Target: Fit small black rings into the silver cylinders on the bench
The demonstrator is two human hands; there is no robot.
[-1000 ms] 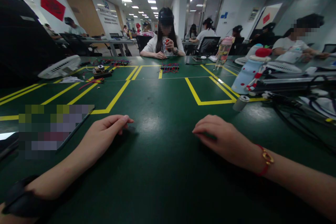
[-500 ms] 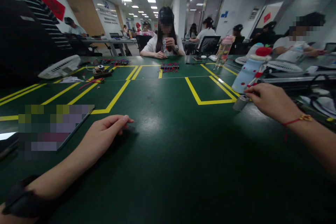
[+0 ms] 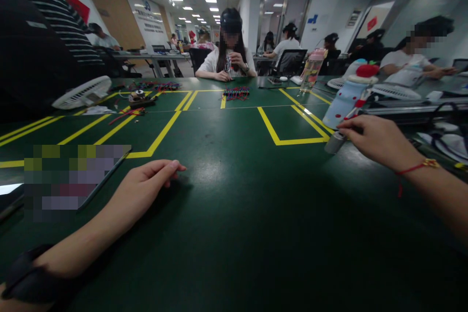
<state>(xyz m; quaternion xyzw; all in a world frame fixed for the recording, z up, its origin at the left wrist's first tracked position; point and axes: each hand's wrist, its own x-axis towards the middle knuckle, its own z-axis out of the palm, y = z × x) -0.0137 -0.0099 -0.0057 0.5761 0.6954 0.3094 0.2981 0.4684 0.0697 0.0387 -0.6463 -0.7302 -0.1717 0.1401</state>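
My right hand (image 3: 380,140) reaches to the right side of the green table (image 3: 234,214). Its thumb and fingers pinch the top of a small grey metal cylinder (image 3: 334,143), which leans slightly at or just above the tabletop. Right behind the cylinder stands a light blue bottle (image 3: 338,107) with a red top. My left hand (image 3: 148,180) rests on the table at left of centre, fingers loosely curled with the thumb against them, and nothing shows in it. A flat tablet-like panel (image 3: 100,170), partly blurred out, lies to its left.
Yellow tape (image 3: 300,142) marks areas on the table. Wired parts (image 3: 236,93) lie in the middle distance, with more parts and wires (image 3: 141,100) at left. A white fan (image 3: 82,93) lies at far left. A pink-lidded bottle (image 3: 313,70) stands behind. A person (image 3: 232,56) sits opposite.
My right hand has shifted slightly to the left, and the cylinder in its pinch appears a little more tilted. My left hand has stayed in place.
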